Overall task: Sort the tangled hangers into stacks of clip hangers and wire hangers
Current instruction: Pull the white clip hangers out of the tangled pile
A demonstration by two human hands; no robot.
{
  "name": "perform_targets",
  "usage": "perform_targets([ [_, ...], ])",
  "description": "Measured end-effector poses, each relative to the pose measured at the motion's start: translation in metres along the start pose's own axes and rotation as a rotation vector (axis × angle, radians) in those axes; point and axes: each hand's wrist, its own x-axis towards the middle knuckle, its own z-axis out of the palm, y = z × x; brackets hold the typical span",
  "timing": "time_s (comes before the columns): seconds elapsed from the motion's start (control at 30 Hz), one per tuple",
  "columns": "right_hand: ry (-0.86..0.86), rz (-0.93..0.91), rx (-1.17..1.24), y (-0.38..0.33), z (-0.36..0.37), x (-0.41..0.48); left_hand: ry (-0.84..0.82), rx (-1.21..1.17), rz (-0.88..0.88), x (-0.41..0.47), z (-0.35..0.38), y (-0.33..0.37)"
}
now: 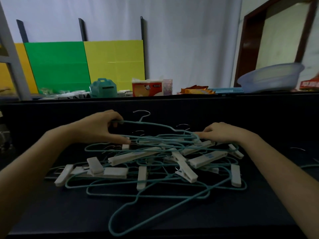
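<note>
A tangled heap of teal wire hangers (138, 197) and white clip hangers (133, 156) lies on the dark table (51, 213). My left hand (101, 125) pinches the left end of the topmost teal wire hanger (155, 125), which is raised a little at the heap's far side, its hook pointing away. My right hand (219, 132) rests on the heap's far right, fingers curled down onto that same hanger's right end and a white clip bar (205, 145). Whether it grips or only presses, I cannot tell.
A dark raised ledge (172, 102) runs behind the table. Beyond it stand a teal box (103, 88), a tissue pack (148, 88), snack packets (196, 90), a blue tray (227, 90) and a pale blue basin (271, 78). Another hanger end (310, 165) shows at the right edge.
</note>
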Motion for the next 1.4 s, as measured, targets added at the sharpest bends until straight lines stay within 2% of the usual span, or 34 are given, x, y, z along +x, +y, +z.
perform_targets([
  [0.17,-0.075,-0.001,0.092,-0.003,0.005,0.0,0.039,-0.03,-0.045,-0.005,-0.006,-0.021],
  [0.37,-0.101,-0.035,-0.028,-0.001,0.005,-0.013,0.053,-0.024,-0.049,-0.006,-0.007,-0.032],
  [0.93,0.296,-0.111,0.169,0.007,-0.015,-0.052,0.158,0.053,0.008,0.005,0.006,-0.009],
  [1.13,0.398,-0.007,0.156,0.036,-0.011,-0.082,0.209,0.104,0.07,0.019,0.019,0.03],
  [1.4,0.512,0.207,0.163,0.113,-0.029,-0.138,0.135,0.093,0.195,0.055,0.043,0.113],
])
